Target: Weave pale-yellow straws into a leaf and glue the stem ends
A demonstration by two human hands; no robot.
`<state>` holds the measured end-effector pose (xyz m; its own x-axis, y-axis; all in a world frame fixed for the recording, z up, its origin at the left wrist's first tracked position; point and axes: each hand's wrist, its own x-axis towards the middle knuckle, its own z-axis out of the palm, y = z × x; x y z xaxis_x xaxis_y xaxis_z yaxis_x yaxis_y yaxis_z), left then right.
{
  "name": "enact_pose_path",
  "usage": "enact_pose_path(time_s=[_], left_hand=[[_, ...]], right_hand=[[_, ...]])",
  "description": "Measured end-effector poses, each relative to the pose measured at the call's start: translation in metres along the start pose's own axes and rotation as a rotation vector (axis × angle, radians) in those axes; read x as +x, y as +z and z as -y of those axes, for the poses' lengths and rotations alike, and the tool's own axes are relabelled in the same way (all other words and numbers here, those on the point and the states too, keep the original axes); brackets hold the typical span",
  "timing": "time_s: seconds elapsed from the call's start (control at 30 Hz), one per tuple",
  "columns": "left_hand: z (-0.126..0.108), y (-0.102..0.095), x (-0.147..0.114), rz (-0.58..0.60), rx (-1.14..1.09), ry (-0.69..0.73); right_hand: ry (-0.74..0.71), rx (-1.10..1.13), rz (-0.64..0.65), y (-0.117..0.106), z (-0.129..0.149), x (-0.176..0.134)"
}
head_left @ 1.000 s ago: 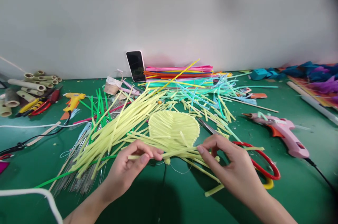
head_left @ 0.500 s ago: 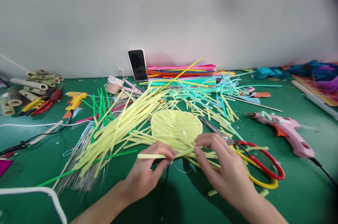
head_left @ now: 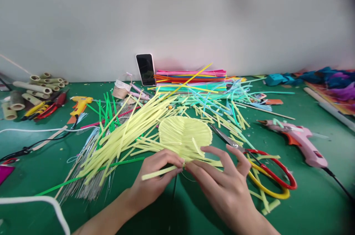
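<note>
A pale yellow pipe cleaner (head_left: 155, 174) is pinched in my left hand (head_left: 155, 170), its free end pointing left. My right hand (head_left: 226, 183) meets it at the middle, thumb and index finger closed at the same spot, the other fingers raised. The pinched part is mostly hidden by fingertips. Just beyond lies a rounded, leaf-like piece (head_left: 184, 129) of pale yellow pipe cleaners laid side by side, with a seam down its centre. A thin wire loop (head_left: 190, 179) hangs below my fingers. Scissors (head_left: 234, 143) with red and yellow handles lie beside my right hand.
Loose pale yellow pipe cleaners (head_left: 130, 128) cover thin metal wires (head_left: 85, 179) at left. A pink glue gun (head_left: 307, 144) lies right, a yellow glue gun (head_left: 80, 105) left. A phone (head_left: 145, 69) leans on the wall beside coloured bundles (head_left: 191, 77). Bamboo pieces (head_left: 34, 91) sit far left.
My right hand has moved left along the pipe cleaner to meet my left fingertips, and its outer fingers have lifted. The pipe cleaner's left end has dipped slightly.
</note>
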<state>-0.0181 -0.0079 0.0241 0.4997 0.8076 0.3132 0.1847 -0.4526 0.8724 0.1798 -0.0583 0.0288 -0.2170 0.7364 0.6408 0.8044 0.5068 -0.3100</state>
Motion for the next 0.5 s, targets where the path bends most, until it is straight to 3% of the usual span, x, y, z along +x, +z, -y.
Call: enact_pose_path(time_s=[0.5], left_hand=[[0.015,-0.042,-0.002,0.021,0.113,-0.065]], right_hand=[[0.101,-0.047,0.188,-0.014,-0.025,0.004]])
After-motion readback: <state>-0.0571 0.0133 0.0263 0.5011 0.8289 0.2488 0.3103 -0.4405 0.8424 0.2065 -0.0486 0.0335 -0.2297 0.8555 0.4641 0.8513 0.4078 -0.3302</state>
